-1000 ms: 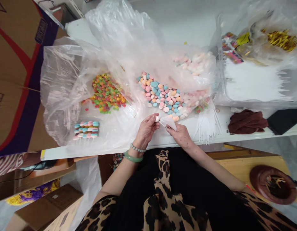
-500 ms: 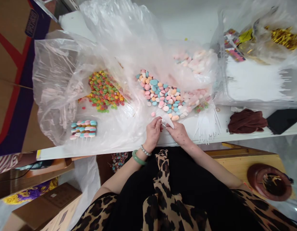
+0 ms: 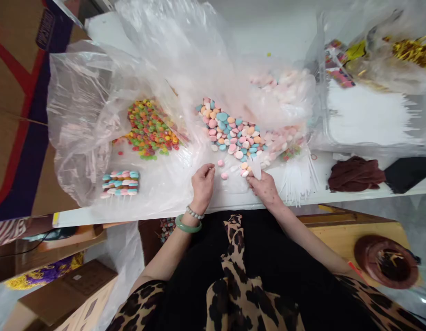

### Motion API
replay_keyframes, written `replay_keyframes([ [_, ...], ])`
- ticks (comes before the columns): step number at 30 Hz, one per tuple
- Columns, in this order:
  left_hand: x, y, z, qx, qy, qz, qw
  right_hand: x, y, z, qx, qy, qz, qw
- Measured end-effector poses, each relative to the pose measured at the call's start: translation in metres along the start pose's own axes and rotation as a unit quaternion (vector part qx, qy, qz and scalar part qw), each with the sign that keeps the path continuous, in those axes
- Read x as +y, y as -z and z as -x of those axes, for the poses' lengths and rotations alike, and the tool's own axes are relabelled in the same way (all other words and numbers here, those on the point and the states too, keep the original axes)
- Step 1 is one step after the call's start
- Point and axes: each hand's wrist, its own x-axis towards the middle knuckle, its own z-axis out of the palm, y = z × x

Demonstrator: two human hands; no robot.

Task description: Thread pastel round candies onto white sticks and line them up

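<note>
My left hand (image 3: pixel 203 187) is above the plastic sheet, thumb and fingertips pinched together; whatever is between them, if anything, is too small to make out. My right hand (image 3: pixel 265 187) grips a flat white strip (image 3: pixel 256 168) that points up and away. Just beyond its fingertips lie a few pastel candies (image 3: pixel 245 169), at the edge of a pile of pink, blue, orange and white candies (image 3: pixel 233 133). Two loose pink candies, one (image 3: pixel 224 175) nearer me, rest between the hands. White sticks (image 3: pixel 299 177) fan out right of my right hand.
Colourful ring gummies (image 3: pixel 150 131) are heaped on clear plastic (image 3: pixel 78 124) at left. Finished candy skewers (image 3: pixel 120 183) lie near the table edge. At right are a clear tub (image 3: pixel 367 148) of white sticks, a brown cloth (image 3: pixel 355 174) and a black flat object (image 3: pixel 409 174).
My hands, close together before, have moved apart: the left went left, the right slightly right with the white strip. Another loose pink candy now shows between them.
</note>
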Motion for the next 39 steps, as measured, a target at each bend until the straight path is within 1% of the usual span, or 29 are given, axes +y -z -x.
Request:
replay_keyframes([
  [2, -0.004, -0.001, -0.001, -0.018, -0.040, -0.047, 0.998, -0.001, -0.001, 0.002, -0.013, -0.021, -0.023, 0.999],
  [3, -0.005, -0.003, 0.002, -0.044, -0.061, -0.066, 0.995, 0.000, -0.002, 0.002, -0.018, -0.031, -0.031, 0.999],
  [5, -0.004, -0.007, 0.008, -0.122, -0.089, -0.086, 0.985, 0.001, -0.004, 0.003, -0.026, -0.043, -0.038, 0.998],
  [6, -0.002, -0.006, 0.011, -0.166, -0.092, -0.083, 0.978, 0.002, -0.005, 0.003, -0.028, -0.047, -0.038, 0.998],
  [7, 0.001, -0.004, 0.011, -0.198, -0.088, -0.068, 0.974, 0.003, -0.005, 0.003, -0.031, -0.051, -0.039, 0.997],
  [8, 0.003, 0.002, 0.009, -0.209, -0.080, -0.046, 0.974, 0.004, -0.005, 0.003, -0.032, -0.055, -0.041, 0.997],
  [9, 0.006, 0.010, 0.004, -0.188, -0.072, -0.024, 0.979, 0.005, -0.005, 0.002, -0.035, -0.058, -0.043, 0.997],
  [10, 0.007, 0.021, -0.004, -0.136, -0.066, -0.008, 0.988, 0.006, -0.005, 0.001, -0.036, -0.060, -0.044, 0.997],
  [11, 0.008, 0.032, -0.014, -0.063, -0.064, -0.004, 0.996, 0.006, -0.005, 0.001, -0.036, -0.059, -0.045, 0.997],
  [12, 0.006, 0.045, -0.026, 0.022, -0.063, -0.019, 0.998, 0.007, -0.006, 0.000, -0.036, -0.058, -0.045, 0.997],
  [13, 0.003, 0.056, -0.038, 0.091, -0.061, -0.050, 0.993, 0.007, -0.007, 0.000, -0.035, -0.057, -0.044, 0.997],
  [14, -0.001, 0.064, -0.050, 0.128, -0.048, -0.090, 0.986, 0.007, -0.008, 0.000, -0.033, -0.057, -0.043, 0.997],
  [15, -0.006, 0.070, -0.060, 0.122, -0.030, -0.133, 0.983, 0.007, -0.009, 0.000, -0.032, -0.058, -0.041, 0.997],
  [17, -0.017, 0.071, -0.071, 0.035, -0.009, -0.201, 0.979, 0.007, -0.011, 0.001, -0.033, -0.057, -0.038, 0.997],
  [19, -0.025, 0.061, -0.070, -0.045, -0.025, -0.244, 0.968, 0.007, -0.011, 0.002, -0.032, -0.055, -0.040, 0.997],
  [20, -0.027, 0.054, -0.066, -0.064, -0.038, -0.256, 0.964, 0.006, -0.011, 0.002, -0.031, -0.054, -0.043, 0.997],
  [21, -0.029, 0.048, -0.061, -0.068, -0.048, -0.263, 0.961, 0.006, -0.011, 0.002, -0.029, -0.054, -0.046, 0.997],
  [23, -0.031, 0.038, -0.054, -0.056, -0.040, -0.250, 0.966, 0.006, -0.011, 0.002, -0.025, -0.054, -0.048, 0.997],
  [25, -0.034, 0.035, -0.052, -0.031, 0.001, -0.195, 0.980, 0.005, -0.012, 0.001, -0.026, -0.054, -0.042, 0.997],
  [28, -0.041, 0.043, -0.055, -0.009, 0.075, -0.074, 0.994, 0.004, -0.012, 0.000, -0.033, -0.058, -0.038, 0.997],
  [31, -0.050, 0.054, -0.051, 0.010, 0.105, -0.002, 0.994, 0.006, -0.011, -0.001, -0.030, -0.057, -0.042, 0.997],
  [34, -0.055, 0.062, -0.041, 0.073, 0.094, 0.008, 0.993, 0.008, -0.010, -0.002, -0.027, -0.053, -0.041, 0.997],
  [36, -0.054, 0.064, -0.037, 0.102, 0.068, -0.021, 0.992, 0.007, -0.010, -0.003, -0.024, -0.058, -0.035, 0.997],
  [37, -0.053, 0.064, -0.038, 0.099, 0.051, -0.047, 0.993, 0.006, -0.011, -0.003, -0.022, -0.062, -0.030, 0.997],
  [39, -0.049, 0.063, -0.041, 0.052, 0.017, -0.114, 0.992, 0.004, -0.012, -0.003, -0.016, -0.070, -0.019, 0.997],
])
